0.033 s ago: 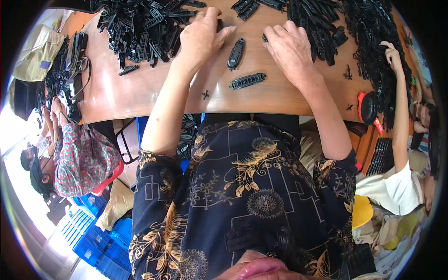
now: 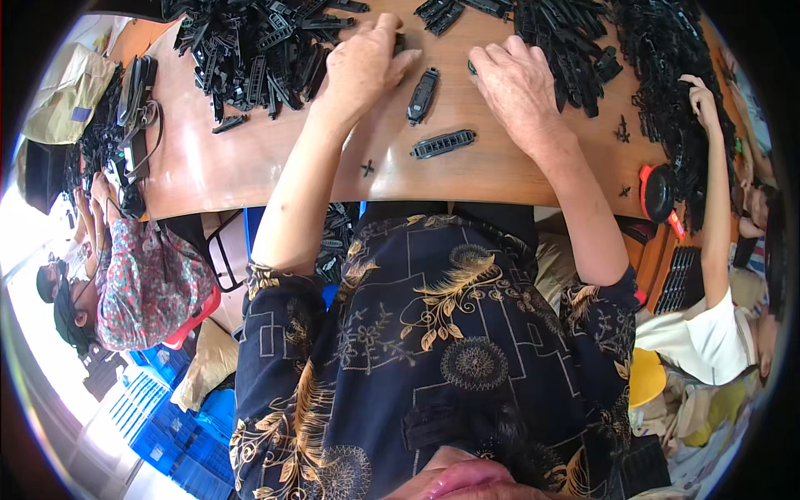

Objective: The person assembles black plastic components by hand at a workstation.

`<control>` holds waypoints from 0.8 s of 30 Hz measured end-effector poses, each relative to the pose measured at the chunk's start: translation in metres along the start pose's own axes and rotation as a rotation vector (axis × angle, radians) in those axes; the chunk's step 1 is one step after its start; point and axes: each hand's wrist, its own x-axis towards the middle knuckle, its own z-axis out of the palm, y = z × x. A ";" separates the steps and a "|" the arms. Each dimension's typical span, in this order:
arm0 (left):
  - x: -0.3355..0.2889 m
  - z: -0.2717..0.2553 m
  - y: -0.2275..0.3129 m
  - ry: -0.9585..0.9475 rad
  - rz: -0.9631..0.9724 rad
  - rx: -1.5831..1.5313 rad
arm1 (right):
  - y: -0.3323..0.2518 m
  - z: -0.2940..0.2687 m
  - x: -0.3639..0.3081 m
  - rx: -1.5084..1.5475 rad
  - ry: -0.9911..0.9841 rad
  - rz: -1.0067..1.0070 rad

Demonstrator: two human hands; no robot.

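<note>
Black parts lie loose and heaped on a brown desk (image 2: pixel 233 167).
Nearest, at 12 o'clock from the dark patterned shirt (image 2: pixel 467 308), lies a ladder-like part (image 2: pixel 442 144); a small cross-shaped piece (image 2: pixel 367 168) lies at 10. Just beyond the ladder-like part, towards 12, a long narrow part (image 2: pixel 422 96) lies between the hands. The right hand (image 2: pixel 512 79), at 1 o'clock, has its grip curled on a dark piece (image 2: pixel 472 67), only the end of which shows. The left hand (image 2: pixel 367 67), at 11, has thumb and forefinger apart beside a mostly hidden black piece (image 2: pixel 400 40); whether its grip holds that, I cannot tell. Farther out, heaps stand at 1 (image 2: pixel 562 62), 10 (image 2: pixel 258 67) and 2 o'clock (image 2: pixel 667 75).
</note>
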 end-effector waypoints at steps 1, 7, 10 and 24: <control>0.001 0.001 0.003 -0.079 -0.041 0.053 | -0.001 -0.001 -0.001 0.002 -0.002 -0.003; -0.019 -0.007 -0.006 -0.062 0.003 -0.206 | -0.025 -0.034 -0.022 0.415 0.093 0.111; -0.030 -0.014 0.010 -0.158 -0.037 -0.402 | -0.036 -0.035 -0.037 0.534 0.004 0.048; -0.078 -0.038 -0.008 -0.103 0.067 -0.459 | -0.080 -0.008 -0.066 0.335 -0.026 -0.017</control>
